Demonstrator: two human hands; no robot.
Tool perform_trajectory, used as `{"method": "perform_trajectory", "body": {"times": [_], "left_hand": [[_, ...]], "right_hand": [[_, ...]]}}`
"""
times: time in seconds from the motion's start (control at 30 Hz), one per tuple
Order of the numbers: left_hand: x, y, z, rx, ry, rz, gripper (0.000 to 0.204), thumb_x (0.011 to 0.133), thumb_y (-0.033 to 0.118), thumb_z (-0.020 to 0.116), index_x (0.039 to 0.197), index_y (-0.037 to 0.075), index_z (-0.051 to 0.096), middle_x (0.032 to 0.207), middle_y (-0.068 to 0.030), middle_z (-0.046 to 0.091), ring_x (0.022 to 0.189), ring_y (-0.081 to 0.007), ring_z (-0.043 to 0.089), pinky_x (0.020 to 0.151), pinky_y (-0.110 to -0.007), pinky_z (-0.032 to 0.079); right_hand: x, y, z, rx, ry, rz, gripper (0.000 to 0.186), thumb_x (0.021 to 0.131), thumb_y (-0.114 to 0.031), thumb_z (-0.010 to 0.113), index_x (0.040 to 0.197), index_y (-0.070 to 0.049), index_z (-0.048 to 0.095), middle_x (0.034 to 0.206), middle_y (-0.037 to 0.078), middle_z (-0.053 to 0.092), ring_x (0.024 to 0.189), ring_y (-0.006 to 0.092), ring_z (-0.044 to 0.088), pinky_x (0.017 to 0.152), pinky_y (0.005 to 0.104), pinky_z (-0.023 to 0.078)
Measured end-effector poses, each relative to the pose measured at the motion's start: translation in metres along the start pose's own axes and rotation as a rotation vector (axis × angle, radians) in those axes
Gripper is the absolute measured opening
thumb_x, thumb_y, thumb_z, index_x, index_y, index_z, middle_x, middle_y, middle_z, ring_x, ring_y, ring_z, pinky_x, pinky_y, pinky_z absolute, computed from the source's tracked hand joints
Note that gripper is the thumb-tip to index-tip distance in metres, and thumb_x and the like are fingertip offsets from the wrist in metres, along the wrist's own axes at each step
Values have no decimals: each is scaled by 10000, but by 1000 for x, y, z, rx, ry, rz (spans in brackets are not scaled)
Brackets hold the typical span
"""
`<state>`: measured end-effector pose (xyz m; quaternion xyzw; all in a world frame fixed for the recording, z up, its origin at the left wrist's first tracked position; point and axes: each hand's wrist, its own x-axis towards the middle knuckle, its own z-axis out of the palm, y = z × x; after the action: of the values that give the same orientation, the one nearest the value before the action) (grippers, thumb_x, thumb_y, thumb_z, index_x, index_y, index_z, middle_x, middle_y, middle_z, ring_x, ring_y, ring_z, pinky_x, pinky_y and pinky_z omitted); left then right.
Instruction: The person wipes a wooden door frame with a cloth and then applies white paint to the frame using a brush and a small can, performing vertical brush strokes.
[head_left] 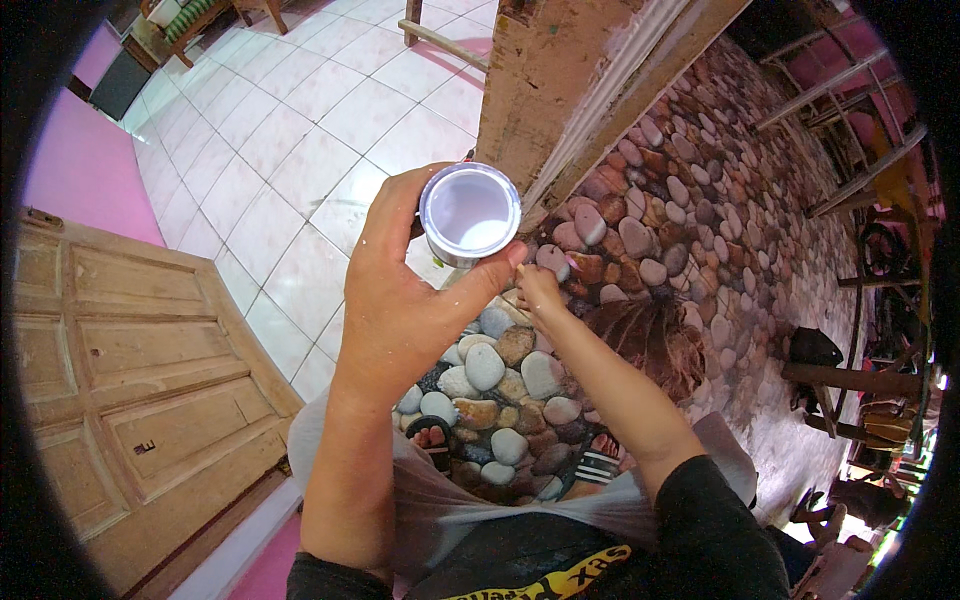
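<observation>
My left hand is wrapped round a small open can of white paint, held up close with its mouth toward me. Lower down and partly behind that can, my right hand reaches toward the foot of the wooden door frame. Its fingers look curled together, but whatever they hold is hidden. White paint streaks run along the edge of the frame beside the hands. Small white specks dot the left hand.
A panelled wooden door stands at the left beside a pink wall. White tiles cover the floor beyond the frame. Pebble-patterned flooring lies under my sandalled feet and to the right. Wooden poles stand at the far right.
</observation>
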<state>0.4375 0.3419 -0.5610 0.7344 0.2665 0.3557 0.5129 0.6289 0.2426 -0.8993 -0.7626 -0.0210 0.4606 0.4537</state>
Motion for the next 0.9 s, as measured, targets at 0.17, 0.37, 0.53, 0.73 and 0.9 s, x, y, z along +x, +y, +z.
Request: {"method": "perform_trajectory", "body": {"times": [0.17, 0.37, 0.53, 0.73, 0.9], "left_hand": [[2, 1, 4, -8, 5, 6, 623, 782, 86, 888, 1310, -15, 573, 1199, -76, 647, 1149, -165, 623, 1043, -325, 468], [2, 1, 3, -18, 3, -13, 623, 783, 82, 882, 1315, -14, 571, 1203, -82, 645, 1160, -168, 620, 1048, -325, 465], [2, 0, 1, -14, 14, -21, 619, 789, 87, 879, 1315, -17, 570, 1200, -83, 646, 1155, -168, 623, 1047, -326, 466], [4, 2, 8, -19, -12, -11, 602, 793, 86, 878, 1303, -17, 574, 1194, -79, 649, 1143, -165, 627, 1037, -327, 475], [3, 4, 6, -24, 5, -6, 600, 791, 81, 879, 1301, -11, 575, 1181, -75, 657, 1135, -165, 633, 1037, -328, 478]], "right_hand": [[1, -19, 19, 353, 27, 98, 288, 1030, -287, 531, 896, -43, 603, 694, 13, 505, 525, 167, 490, 463, 349, 439], [-21, -43, 15, 366, 100, -18, 363, 1007, -405, 636, 929, -52, 608, 730, 19, 531, 580, 160, 531, 470, 332, 443], [-68, -71, 10, 314, 43, -87, 144, 1030, -188, 477, 936, -102, 545, 720, -17, 497, 501, 71, 418, 423, 255, 300], [-91, -88, -18, 306, -18, -217, 144, 1055, -204, 454, 1023, -87, 532, 699, -22, 456, 491, 67, 380, 425, 252, 287], [-149, -136, -31, 294, -16, -239, 196, 1072, -242, 467, 1115, -75, 560, 749, -27, 470, 519, 61, 390, 452, 250, 314]]}}
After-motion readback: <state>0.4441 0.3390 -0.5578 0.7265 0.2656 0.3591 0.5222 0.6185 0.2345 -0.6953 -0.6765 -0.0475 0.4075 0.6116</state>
